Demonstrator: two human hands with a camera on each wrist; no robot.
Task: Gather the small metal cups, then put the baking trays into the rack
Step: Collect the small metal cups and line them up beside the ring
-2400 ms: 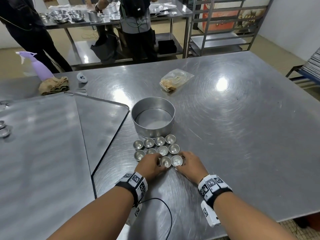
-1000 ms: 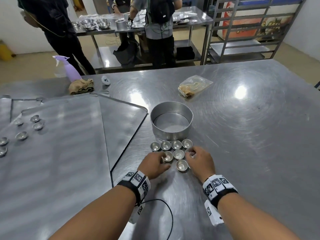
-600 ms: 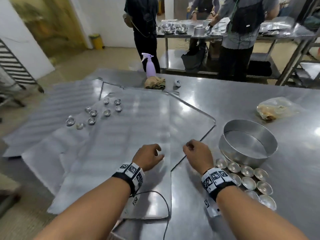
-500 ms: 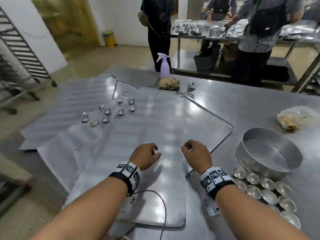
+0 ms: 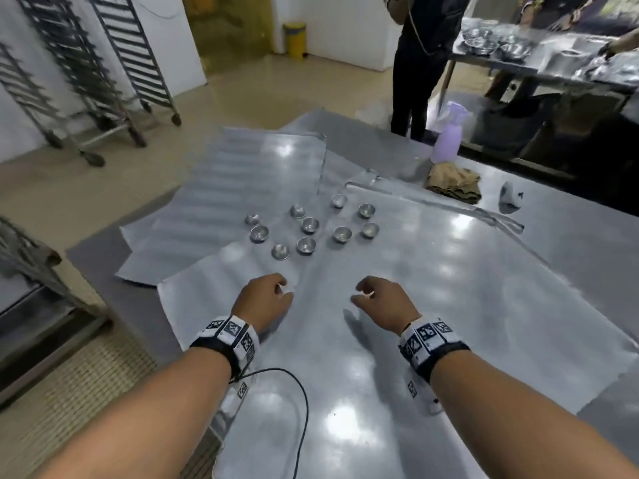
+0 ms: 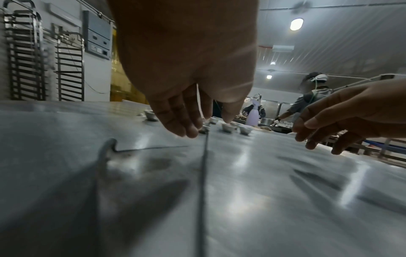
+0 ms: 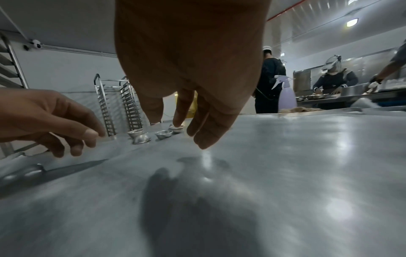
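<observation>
The person's left hand (image 5: 264, 302) hovers palm down over the near flat silver baking tray (image 5: 432, 305), its fingers loosely curled and holding nothing. The right hand (image 5: 382, 302) hangs beside it, a little apart, over the same tray, fingers likewise slack and empty; the wrist views show both sets of fingertips clear of the metal. Ten small round metal cups (image 5: 306, 245) stand scattered farther away, most of them on that tray and the leftmost ones on a second, ridged baking tray (image 5: 249, 167) that lies partly under it at the far left. Two tall wheeled metal racks (image 5: 114, 60) stand on the floor beyond the table's left side.
</observation>
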